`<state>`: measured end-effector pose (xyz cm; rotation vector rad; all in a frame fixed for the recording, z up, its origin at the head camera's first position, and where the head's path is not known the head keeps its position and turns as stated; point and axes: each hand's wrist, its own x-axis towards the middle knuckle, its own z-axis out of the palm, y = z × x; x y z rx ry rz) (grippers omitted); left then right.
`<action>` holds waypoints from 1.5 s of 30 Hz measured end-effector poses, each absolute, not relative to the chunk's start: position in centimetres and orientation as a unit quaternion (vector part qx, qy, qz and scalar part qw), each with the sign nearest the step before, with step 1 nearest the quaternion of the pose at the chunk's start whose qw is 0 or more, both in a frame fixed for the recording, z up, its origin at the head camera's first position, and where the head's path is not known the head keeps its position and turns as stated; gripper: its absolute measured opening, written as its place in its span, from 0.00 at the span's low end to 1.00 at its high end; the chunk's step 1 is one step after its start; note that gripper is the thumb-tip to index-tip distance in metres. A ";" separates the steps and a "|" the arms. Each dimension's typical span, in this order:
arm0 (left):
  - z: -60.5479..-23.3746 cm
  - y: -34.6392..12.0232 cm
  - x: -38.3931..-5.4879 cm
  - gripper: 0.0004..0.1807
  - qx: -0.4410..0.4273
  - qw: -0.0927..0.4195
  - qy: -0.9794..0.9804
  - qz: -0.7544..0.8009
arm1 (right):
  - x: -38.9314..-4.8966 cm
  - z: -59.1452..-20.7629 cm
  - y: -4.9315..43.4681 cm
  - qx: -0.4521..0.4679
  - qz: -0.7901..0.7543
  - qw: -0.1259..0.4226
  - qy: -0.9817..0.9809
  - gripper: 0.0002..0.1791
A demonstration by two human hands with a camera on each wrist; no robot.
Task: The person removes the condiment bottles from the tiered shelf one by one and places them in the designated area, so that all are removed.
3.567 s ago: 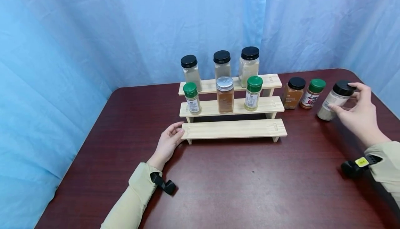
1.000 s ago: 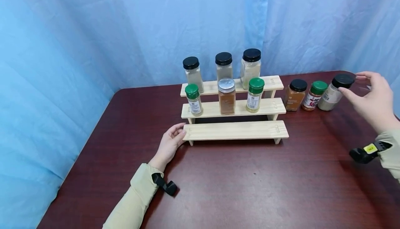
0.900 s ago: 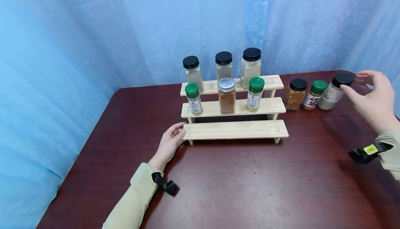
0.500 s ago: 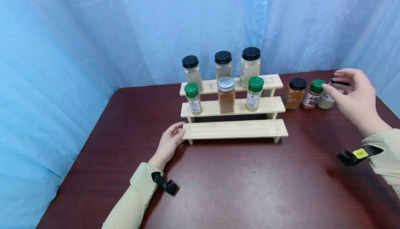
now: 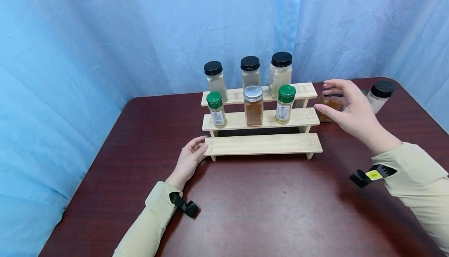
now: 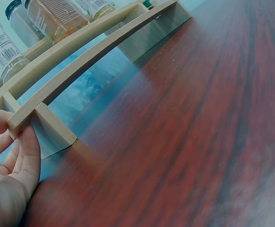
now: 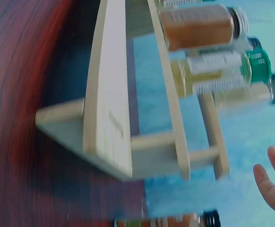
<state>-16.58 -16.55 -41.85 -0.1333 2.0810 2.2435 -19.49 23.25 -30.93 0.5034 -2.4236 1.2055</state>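
A three-step wooden spice rack (image 5: 263, 144) stands on the table. My left hand (image 5: 189, 157) pinches the left end of its lowest shelf, and the left wrist view shows the thumb and fingers at that corner. My right hand (image 5: 356, 111) reaches over the jars right of the rack, fingers spread and thumb apart. An orange-brown spice jar (image 5: 331, 103) shows between that thumb and the fingers. Mostly hidden behind the hand is a green-lidded jar (image 5: 363, 92). A pale spice jar with a black lid (image 5: 378, 102) stands farther right.
The top shelf (image 5: 304, 90) carries three black-lidded jars. On the middle shelf stand a green-capped jar (image 5: 217, 113), a silver-lidded brown jar (image 5: 253, 109) and another green-capped jar (image 5: 284, 107). A blue curtain (image 5: 158, 35) hangs behind the table.
The right hand first brought the pale black-lidded jar in beside the green-lidded one, let it go, then moved left over the orange-brown jar. The left hand stayed at the rack's corner.
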 end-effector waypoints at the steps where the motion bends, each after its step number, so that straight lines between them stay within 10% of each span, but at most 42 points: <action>1: -41.9 -16.5 -16.6 0.21 -0.044 0.039 0.680 0.731 | -19.5 -30.9 22.8 0.187 0.426 0.191 -0.865 0.31; 45: -42.2 -16.8 -16.3 0.24 -0.002 0.027 0.666 0.745 | -20.5 -33.7 17.1 0.224 0.441 0.113 -0.862 0.43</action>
